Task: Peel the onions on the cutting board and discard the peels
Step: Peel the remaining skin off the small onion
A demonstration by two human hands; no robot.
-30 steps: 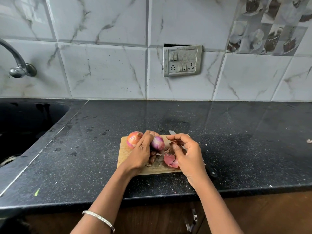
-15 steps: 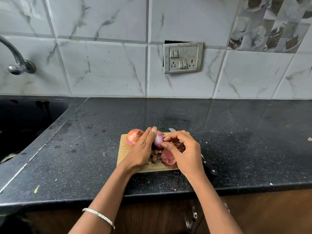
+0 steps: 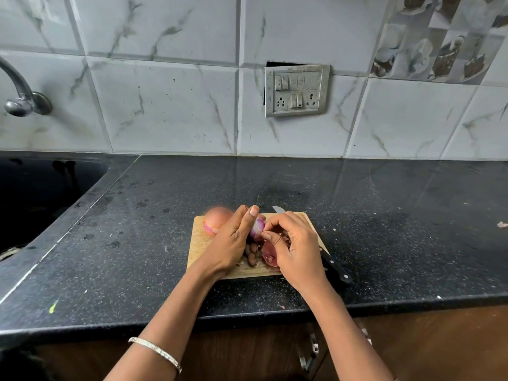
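A: Step? 
B: Mid-peel. Left hand (image 3: 233,240) grips small purple onion (image 3: 257,229) over cutting board (image 3: 200,240); right hand (image 3: 295,243) fingers pinch skin at its side.
A: Next?
B: Likely strip it; second onion (image 3: 217,220) unpeeled, peels (image 3: 268,255) heaped on board.

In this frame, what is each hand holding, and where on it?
The left hand grips the small purple onion around its left side. The right hand pinches at that onion's right side, apparently its skin; the exact hold is hidden.
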